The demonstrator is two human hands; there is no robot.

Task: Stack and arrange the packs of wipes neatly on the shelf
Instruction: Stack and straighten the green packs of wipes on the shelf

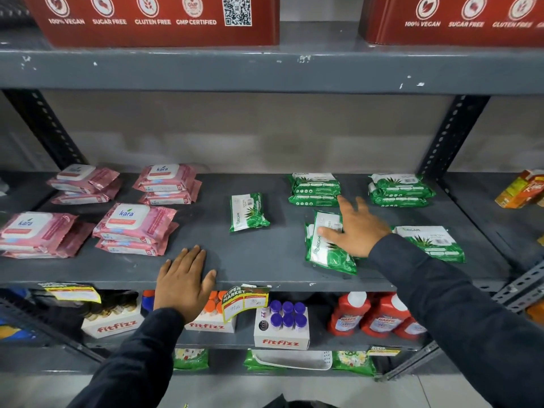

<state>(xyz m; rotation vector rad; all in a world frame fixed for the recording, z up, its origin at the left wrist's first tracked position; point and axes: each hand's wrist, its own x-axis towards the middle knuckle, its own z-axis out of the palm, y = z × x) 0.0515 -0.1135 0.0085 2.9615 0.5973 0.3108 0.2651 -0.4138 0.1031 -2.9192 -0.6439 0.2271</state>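
On the grey shelf lie pink Kara wipe packs in several small stacks at the left and green Origami wipe packs at the right. One green pack lies alone mid-shelf. Two green stacks sit at the back. My right hand rests flat, fingers spread, on the upper part of a tilted green pack. Another green pack lies beside my right sleeve. My left hand lies flat on the shelf's front edge, holding nothing.
Red cartons stand on the shelf above. Below are Fitfizz boxes, red bottles and a price tag hanging from the shelf edge. Orange packets sit on the neighbouring shelf at right. Perforated uprights frame the bay.
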